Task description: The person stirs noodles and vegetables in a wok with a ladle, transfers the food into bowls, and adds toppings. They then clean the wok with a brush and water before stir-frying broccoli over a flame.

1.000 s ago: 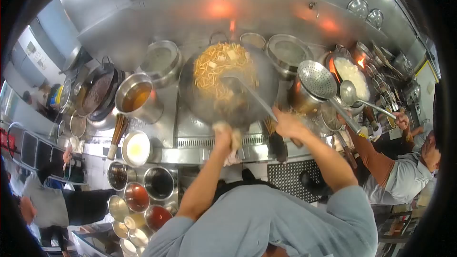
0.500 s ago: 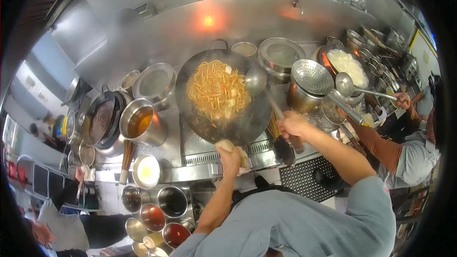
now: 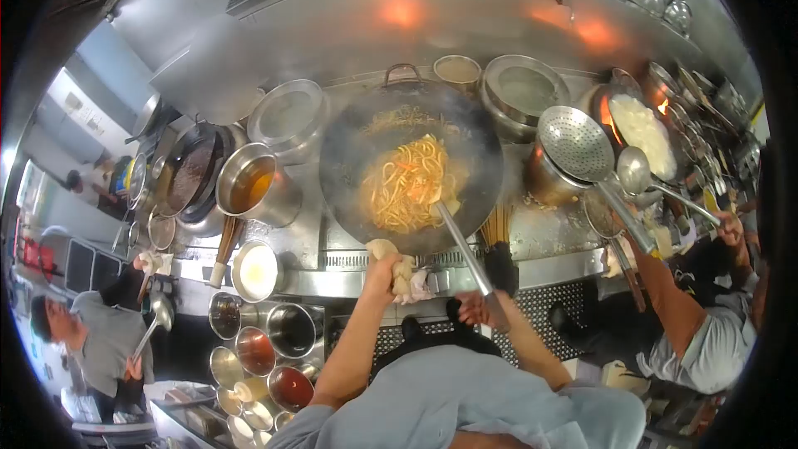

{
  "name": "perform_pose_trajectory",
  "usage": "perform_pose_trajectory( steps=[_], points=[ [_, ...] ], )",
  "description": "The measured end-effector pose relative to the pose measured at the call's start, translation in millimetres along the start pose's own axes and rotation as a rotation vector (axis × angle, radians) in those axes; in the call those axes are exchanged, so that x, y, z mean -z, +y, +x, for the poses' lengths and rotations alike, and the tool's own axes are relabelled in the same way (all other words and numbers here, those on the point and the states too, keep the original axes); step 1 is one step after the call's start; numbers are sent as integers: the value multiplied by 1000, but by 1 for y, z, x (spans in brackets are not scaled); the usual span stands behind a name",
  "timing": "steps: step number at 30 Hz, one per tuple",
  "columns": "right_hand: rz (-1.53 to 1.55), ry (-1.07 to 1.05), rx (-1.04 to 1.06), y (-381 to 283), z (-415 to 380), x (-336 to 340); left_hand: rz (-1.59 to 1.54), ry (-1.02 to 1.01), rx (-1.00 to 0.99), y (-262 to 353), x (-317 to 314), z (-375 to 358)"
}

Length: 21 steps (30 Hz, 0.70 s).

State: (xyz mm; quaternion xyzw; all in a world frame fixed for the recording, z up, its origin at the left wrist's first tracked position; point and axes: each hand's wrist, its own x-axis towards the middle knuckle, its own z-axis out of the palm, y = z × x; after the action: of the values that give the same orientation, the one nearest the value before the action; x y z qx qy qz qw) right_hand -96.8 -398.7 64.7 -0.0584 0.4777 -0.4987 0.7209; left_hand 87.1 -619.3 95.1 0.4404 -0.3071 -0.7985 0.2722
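My left hand [image 3: 382, 276] is closed around a folded beige cloth [image 3: 401, 273] at the near rim of a large black wok [image 3: 349, 141]. Any wok handle under the cloth is hidden. Thick noodles [image 3: 403, 187] with pale and orange pieces lie in the wok's near half, and brown residue marks its far wall. Low by the stove's front edge, my right hand [image 3: 486, 309] grips the long metal handle of a ladle [image 3: 465, 254]. Its head sits among the noodles, mostly hidden by them.
A perforated strainer [image 3: 575, 143] rests on a pot to the right. Pots of sauce [image 3: 291, 387] and a pot of amber liquid [image 3: 249, 187] stand left. On the right, a co-worker's hand [image 3: 729, 229] holds another ladle [image 3: 634, 170] beside a flaming wok. Another person [image 3: 104, 341] stands left with a ladle.
The noodles have slid toward me in the wok. My right hand has drawn back and down, and the ladle head has moved from the right wall into the noodles. The view has shifted.
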Motion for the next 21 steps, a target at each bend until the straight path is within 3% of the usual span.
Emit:
perform_pose_trajectory(
  steps=[1,2,4,7,8,10,12,13,14,15,16,17,18,20,21],
  points=[
    [-225,51,-60,43,35,26,-56,-28,68,1,5,-1],
    [-574,146,83,103,75,70,-112,-57,135,4,8,-2],
    [-999,189,167,143,134,112,-95,-57,228,15,6,-10],
    [-1252,36,-68,153,176,134,-122,-84,224,20,5,-14],
    [-1332,-20,-154,139,164,110,-121,-133,195,14,13,-8],
    [-1039,60,-527,58,98,34,-231,-209,289,0,20,4],
    [11,-361,-234,77,79,46,-405,-253,351,6,8,-7],
    [69,-180,-114,12,18,-21,-345,-229,313,-1,8,0],
    [376,-122,37,-1,-6,-27,-290,-184,283,-21,15,11],
    [385,-92,122,-19,-9,-34,-222,-185,234,-46,28,31],
    [162,47,147,-26,6,-20,-127,-73,168,-45,21,25],
    [253,-4,50,-46,16,-20,-186,39,92,-47,5,13],
    [261,-197,-60,-69,14,-29,-90,176,-3,-31,-9,-16],
    [266,-150,-178,-102,11,-38,-247,23,20,-29,-15,-35],
    [264,-117,-250,-113,6,-41,-435,-79,-23,-62,-8,-10]
  ],
)
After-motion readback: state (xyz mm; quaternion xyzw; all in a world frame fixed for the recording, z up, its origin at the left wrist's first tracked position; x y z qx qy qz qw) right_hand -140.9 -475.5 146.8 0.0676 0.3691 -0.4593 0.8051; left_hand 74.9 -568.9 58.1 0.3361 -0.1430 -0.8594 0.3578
